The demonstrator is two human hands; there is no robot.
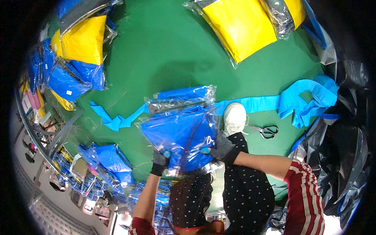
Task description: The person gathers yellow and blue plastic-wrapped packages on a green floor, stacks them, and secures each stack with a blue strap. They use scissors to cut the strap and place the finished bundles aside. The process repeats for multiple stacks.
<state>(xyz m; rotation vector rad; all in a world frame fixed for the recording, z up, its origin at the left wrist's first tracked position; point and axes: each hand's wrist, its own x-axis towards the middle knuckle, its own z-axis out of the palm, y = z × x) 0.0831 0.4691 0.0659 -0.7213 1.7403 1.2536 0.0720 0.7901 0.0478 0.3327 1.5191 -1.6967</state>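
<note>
Both my hands wear dark striped gloves with blue at the fingertips. Between them is a blue package [176, 133] in clear plastic wrap, lying on a small stack of similar folded blue and grey packages [182, 94]. My left hand [160, 159] grips its near left corner. On the near right edge, my right hand [221, 149] is closed, its fingers partly over the plastic. A light-blue strap [262, 103] runs across the green floor and passes out of sight under the stack. The package hides most of what lies below it.
Scissors [263, 130] with black handles lie right of my white shoe [235, 117]. The strap ends in a loose coil [323, 86] at the right. Yellow packages [243, 27] lie far off; blue and yellow bagged packages [84, 41] pile up on the left. Black sheeting [333, 156] borders the right.
</note>
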